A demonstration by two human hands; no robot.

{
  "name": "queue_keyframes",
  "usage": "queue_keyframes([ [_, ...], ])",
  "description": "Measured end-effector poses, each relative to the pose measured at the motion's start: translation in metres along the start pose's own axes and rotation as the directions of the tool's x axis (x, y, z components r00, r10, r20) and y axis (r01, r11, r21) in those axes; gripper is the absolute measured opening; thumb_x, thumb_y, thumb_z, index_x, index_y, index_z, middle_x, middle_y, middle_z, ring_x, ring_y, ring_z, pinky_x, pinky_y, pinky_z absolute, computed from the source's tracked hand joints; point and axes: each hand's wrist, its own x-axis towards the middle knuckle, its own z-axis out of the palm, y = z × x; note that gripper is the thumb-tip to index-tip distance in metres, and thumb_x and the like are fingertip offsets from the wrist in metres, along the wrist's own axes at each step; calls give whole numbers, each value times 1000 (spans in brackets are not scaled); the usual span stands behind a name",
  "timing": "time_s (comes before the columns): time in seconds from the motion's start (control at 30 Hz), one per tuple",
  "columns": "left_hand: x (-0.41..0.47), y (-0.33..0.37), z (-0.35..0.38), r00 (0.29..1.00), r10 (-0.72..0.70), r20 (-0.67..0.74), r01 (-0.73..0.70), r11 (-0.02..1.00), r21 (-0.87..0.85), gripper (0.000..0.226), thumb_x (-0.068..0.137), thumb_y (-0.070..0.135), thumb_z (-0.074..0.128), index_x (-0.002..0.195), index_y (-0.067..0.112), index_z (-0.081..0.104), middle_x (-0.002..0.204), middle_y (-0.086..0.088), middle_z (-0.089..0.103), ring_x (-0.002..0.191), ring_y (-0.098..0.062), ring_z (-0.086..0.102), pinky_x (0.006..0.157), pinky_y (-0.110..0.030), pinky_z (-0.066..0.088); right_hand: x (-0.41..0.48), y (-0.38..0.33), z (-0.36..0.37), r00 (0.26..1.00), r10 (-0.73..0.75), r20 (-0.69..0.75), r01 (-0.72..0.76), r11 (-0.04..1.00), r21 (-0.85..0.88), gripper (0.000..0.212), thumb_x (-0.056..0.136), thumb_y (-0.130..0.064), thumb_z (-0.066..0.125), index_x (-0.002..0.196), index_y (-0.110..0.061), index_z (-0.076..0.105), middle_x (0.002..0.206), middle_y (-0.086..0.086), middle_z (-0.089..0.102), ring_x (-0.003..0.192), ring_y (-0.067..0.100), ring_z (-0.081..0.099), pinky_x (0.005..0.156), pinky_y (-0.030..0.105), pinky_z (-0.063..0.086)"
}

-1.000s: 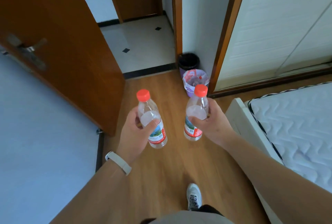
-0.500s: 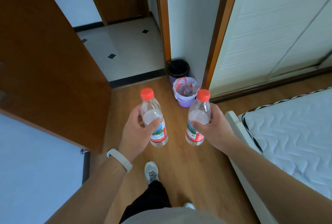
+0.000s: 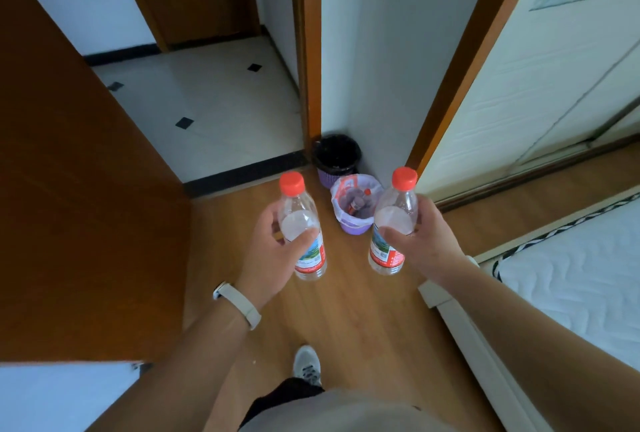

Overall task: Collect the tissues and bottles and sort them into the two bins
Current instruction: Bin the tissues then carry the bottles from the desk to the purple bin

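While bins (image 3: 336,140) (image 3: 353,225) stand, hands (image 3: 273,260) (image 3: 427,241) grip bottles (image 3: 313,258) (image 3: 398,203).

White wristband (image 3: 237,305) (left wrist), bare forearms, grey sneaker (image 3: 307,364).

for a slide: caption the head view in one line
Left hand grips the left bottle, right hand the right bottle, facing the white-lined bin and black-lined bin ahead.

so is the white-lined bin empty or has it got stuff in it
Not empty. The white-lined bin holds at least one bottle with a red cap, lying inside.
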Motion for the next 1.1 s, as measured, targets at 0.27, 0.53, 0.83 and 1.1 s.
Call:
queue_keyframes([
  [0.27, 93, 6, -36, 996, 36, 85, -32, 998, -45, 51, 80, 30, 78, 124, 28, 51, 116, 7, 64, 110, -15, 63, 89, -38, 57, 60, -30, 30, 996, 13, -87, -14, 1000, -13, 61, 72, -46, 77, 119, -35, 40, 105, -13, 55, 93, 10, 60, 66, 19, 49],
  [0.53, 172, 3, -25, 988, 36, 153, -33, 999, -21, 54, 81, 31, 78, 126, 27, 50, 117, 8, 63, 110, -11, 63, 89, -37, 57, 123, -25, 30, 984, 114, -140, -105, 992, 66, 57, 73, -38, 77, 116, -37, 40, 103, -16, 55, 90, 5, 58, 62, 17, 44],
  [0.83, 297, 13, 10, 980, 4, 197, -23, 995, 93, 53, 83, 29, 76, 127, 29, 48, 117, 11, 62, 107, -5, 62, 87, -32, 57, 249, 8, 32, 965, 214, -151, -196, 973, 123, 56, 73, -47, 74, 117, -34, 42, 105, -14, 57, 92, 8, 60, 67, 21, 48],
  [1.1, 407, 26, 60, 950, -19, 312, -35, 986, 166, 54, 82, 33, 77, 128, 30, 48, 117, 11, 63, 109, -9, 64, 87, -39, 58, 341, 13, 8, 949, 256, -184, -240, 965, 102, 47, 76, -38, 74, 108, -37, 39, 99, -15, 52, 88, 7, 57, 65, 20, 47],
])
